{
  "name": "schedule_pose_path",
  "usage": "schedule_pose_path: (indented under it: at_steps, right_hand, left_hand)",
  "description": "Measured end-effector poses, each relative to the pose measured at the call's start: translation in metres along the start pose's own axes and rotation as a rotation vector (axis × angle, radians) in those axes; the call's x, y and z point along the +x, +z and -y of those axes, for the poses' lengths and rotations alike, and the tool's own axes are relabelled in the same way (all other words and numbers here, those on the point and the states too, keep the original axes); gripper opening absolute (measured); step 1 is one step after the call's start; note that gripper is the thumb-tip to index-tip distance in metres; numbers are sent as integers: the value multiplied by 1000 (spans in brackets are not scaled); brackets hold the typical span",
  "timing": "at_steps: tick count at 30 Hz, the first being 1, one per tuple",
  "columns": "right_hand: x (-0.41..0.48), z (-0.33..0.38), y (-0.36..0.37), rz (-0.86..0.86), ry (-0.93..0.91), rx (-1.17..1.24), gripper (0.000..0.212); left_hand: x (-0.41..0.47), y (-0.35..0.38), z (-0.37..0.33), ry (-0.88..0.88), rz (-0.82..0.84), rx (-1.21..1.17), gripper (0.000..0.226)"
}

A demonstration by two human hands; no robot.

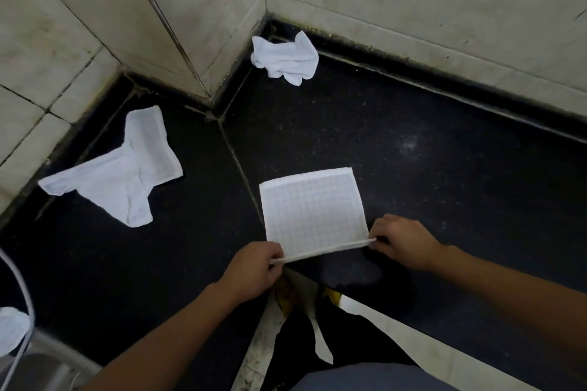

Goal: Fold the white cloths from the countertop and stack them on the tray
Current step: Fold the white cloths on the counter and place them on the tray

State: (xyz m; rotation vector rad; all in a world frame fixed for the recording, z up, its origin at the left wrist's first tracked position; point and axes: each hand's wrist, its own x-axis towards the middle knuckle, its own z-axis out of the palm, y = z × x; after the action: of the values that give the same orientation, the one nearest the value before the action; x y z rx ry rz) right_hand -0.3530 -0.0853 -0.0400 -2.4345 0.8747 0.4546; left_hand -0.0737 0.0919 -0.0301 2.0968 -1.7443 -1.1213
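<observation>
- The left hand (pixel 254 267) has the near-left corner of the flat cloth (pixel 313 209), thumb and curled fingers pinching the hem.
- The right hand (pixel 403 241) does the same at the near-right corner, fingers curled in and the hem nipped between them.
- That cloth lies spread out square on the black countertop (pixel 444 168). Its near edge is lifted a touch and pulled taut between the two hands, and the far edge lies flat on the stone.
- Off to the left a rumpled cloth (pixel 127 168) sprawls near the tiled wall (pixel 63 41), well apart from the hands.
- Back in the corner a crumpled cloth (pixel 284 57) sits bunched right up against the wall.
- Down at the lower left edge there's one more bit of cloth (pixel 11 330) beside a grey metal thing (pixel 47 368) (too blurred to say whether that's the tray).
</observation>
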Motion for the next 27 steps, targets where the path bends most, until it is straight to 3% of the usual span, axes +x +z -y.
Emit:
schedule_pose_path:
  at_steps: [5,10,15,23,27]
  right_hand:
    - [35,-10,-44,-57,191,313,10]
    - [90,-12,-61,-64,327,318,26]
    - [123,-14,-63,-2,465,237,18]
    - [132,-10,-63,-12,571,152,32]
    - [114,-2,-64,-161,525,121,22]
  left_hand:
    - [38,-49,5,-152,-183,-223,11]
    - [92,-61,17,-330,-313,-281,5]
    - [120,-55,27,-450,-285,-298,12]
    - [140,-54,38,-527,-284,-237,17]
    - [122,-60,40,-635,-357,-250,24]
